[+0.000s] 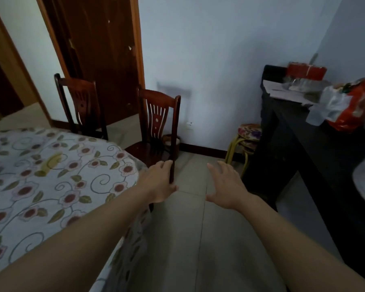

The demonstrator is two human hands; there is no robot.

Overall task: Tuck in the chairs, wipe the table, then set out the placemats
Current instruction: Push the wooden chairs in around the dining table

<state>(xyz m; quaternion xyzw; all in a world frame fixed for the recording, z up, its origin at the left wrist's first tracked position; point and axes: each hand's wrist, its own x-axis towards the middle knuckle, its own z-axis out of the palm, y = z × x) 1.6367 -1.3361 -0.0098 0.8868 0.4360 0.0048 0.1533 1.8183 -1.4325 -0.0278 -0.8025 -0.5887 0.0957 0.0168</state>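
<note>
A round table (51,175) under a floral cloth fills the left. Two dark wooden chairs stand around its far side. The nearer chair (158,123) is at the table's right edge, its seat partly under the cloth. My left hand (160,182) reaches to that chair's right back post, fingers curled against it low down. My right hand (226,186) hovers open over the floor tiles to the right of the chair, holding nothing. The farther chair (80,106) stands behind the table near the door. No placemats or wiping cloth show.
A dark sideboard (299,148) runs along the right wall, with a red bag (354,106) and clutter on top. Stacked stools (247,138) sit in the corner. A wooden door (101,55) is behind. Tiled floor lies between table and sideboard.
</note>
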